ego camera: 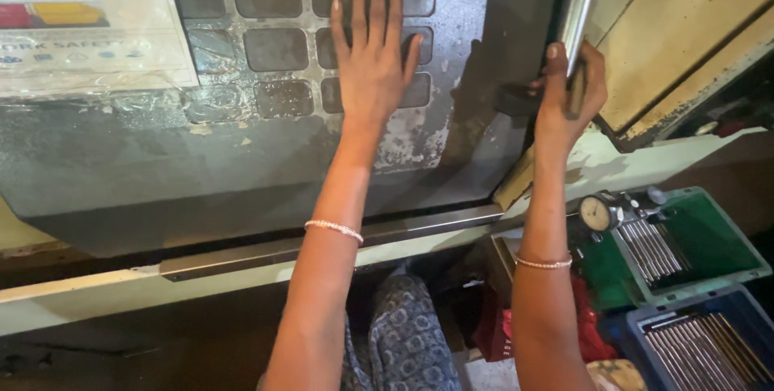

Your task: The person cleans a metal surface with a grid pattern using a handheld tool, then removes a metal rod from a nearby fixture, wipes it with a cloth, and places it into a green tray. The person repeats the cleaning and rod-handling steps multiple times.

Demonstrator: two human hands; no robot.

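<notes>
Up in front of us stands a big grey machine door (242,157), old and scratched, with dark square panes in it. Our left hand (372,52) lies flat on the door, fingers spread wide and pressed on the panes. Our right hand (568,89) is closed tight around the shiny metal handle (582,4) at the door's right edge, thumb up. A pale paper sheet (89,28) under plastic is stuck on the door's upper left. Down low on the right sit a green tray (709,238) with thin metal rods (649,250) and a round dial gauge (597,214), and a blue crate (701,343) with more rods. To move this door well, we think both hands should push the same way, slow and steady, with the flat palm keeping the door straight and fingers kept away from the edge.
</notes>
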